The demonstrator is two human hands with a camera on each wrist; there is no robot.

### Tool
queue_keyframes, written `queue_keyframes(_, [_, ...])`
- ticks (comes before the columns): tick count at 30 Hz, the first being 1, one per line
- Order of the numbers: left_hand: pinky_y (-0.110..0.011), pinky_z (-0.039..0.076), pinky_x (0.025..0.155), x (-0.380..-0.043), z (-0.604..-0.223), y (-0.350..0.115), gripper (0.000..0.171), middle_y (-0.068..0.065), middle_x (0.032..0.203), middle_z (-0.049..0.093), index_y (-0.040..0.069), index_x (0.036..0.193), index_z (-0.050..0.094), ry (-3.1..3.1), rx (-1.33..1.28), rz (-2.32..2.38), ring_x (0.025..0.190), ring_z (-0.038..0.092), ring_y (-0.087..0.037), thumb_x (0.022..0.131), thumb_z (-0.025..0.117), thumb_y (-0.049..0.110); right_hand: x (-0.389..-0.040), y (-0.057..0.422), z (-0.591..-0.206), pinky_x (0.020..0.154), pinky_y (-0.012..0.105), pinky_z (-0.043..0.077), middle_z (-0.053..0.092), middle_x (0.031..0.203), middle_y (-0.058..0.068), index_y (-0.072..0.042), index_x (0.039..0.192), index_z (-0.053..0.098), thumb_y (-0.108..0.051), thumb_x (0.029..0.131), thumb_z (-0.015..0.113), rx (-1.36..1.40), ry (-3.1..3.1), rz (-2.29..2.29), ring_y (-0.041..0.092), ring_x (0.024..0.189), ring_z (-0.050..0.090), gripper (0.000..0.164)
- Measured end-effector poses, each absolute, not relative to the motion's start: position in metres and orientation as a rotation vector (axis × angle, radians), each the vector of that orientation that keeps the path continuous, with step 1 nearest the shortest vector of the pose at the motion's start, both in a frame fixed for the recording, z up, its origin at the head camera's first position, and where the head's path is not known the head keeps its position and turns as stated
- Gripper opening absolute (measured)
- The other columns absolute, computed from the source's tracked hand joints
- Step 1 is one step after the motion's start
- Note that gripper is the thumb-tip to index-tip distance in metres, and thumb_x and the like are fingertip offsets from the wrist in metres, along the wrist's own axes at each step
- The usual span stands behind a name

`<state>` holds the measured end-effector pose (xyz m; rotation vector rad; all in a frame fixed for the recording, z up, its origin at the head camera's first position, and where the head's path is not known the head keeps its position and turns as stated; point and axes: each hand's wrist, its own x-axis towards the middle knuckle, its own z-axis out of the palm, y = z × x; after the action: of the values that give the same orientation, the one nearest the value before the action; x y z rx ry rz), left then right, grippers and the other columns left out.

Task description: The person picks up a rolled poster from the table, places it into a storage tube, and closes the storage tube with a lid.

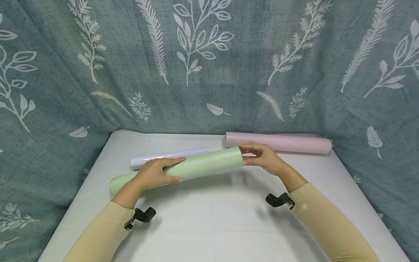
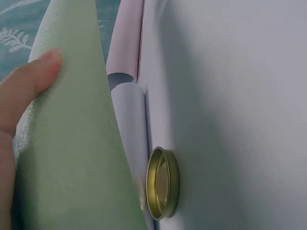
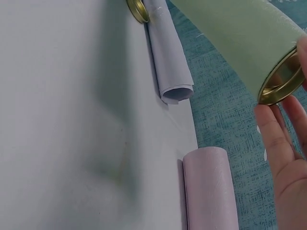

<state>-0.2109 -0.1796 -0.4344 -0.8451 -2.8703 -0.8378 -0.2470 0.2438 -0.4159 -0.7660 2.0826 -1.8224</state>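
Note:
A pale green paper roll (image 1: 209,162) is held tilted above the white table, its right end higher. My left hand (image 1: 154,174) grips it left of the middle, the thumb lying along its side in the left wrist view. At the raised end, the fingers and thumb of my right hand (image 1: 263,158) pinch the rim, where a gold metal cap (image 3: 283,79) sits in the opening. A second gold cap (image 2: 163,184) stands on edge beside a lavender paper roll (image 2: 130,117); the green roll hides this cap in the head view.
A pink roll (image 1: 278,142) lies along the table's back right edge. The lavender roll lies just behind the green one. A teal leaf-patterned curtain (image 1: 209,102) surrounds the back and sides of the white table (image 1: 212,218).

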Motion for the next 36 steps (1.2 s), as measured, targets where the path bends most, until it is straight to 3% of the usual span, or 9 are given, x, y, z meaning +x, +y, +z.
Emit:
queue_keyframes(10, [-0.049, 0.048, 0.1, -0.212, -0.434, -0.179, 0.073, 0.003, 0.14, 0.06, 0.041, 0.145, 0.052, -2.869, -0.926, -0.836, 0.124, 0.059, -0.026, 0.08, 0.077, 0.061, -0.246, 0.248, -0.415, 0.093, 0.034, 0.054, 0.061, 0.132, 0.009, 0.006, 0.14, 0.052, 0.002, 0.086, 0.076, -0.747, 2.126, -1.754, 0.019, 0.123, 0.058, 0.059])
queue_keyframes(23, [-0.049, 0.049, 0.098, -0.218, -0.424, -0.182, 0.071, 0.008, 0.14, 0.059, 0.044, 0.144, 0.052, -2.912, -0.887, -0.787, 0.125, 0.059, -0.024, 0.08, 0.079, 0.057, -0.252, 0.256, -0.413, 0.095, 0.035, 0.053, 0.056, 0.138, 0.018, 0.003, 0.137, 0.057, -0.006, 0.094, 0.071, -0.792, 2.203, -1.664, 0.024, 0.126, 0.057, 0.047])
queue_keyframes(31, [-0.048, 0.051, 0.091, -0.225, -0.412, -0.185, 0.071, 0.004, 0.137, 0.062, 0.043, 0.145, 0.052, -2.901, -0.879, -0.714, 0.118, 0.063, -0.024, 0.08, 0.081, 0.053, -0.251, 0.267, -0.399, 0.095, 0.033, 0.053, 0.06, 0.135, 0.01, -0.004, 0.135, 0.061, -0.012, 0.096, 0.07, -0.754, 2.357, -1.612, 0.031, 0.127, 0.055, 0.041])
queue_keyframes(36, [-0.048, 0.051, 0.09, -0.232, -0.407, -0.188, 0.072, 0.002, 0.137, 0.062, 0.041, 0.146, 0.051, -2.9, -0.877, -0.665, 0.117, 0.063, -0.024, 0.081, 0.081, 0.051, -0.254, 0.276, -0.395, 0.099, 0.031, 0.05, 0.059, 0.136, 0.014, -0.004, 0.134, 0.062, -0.016, 0.097, 0.068, -0.744, 2.473, -1.561, 0.029, 0.126, 0.055, 0.039])
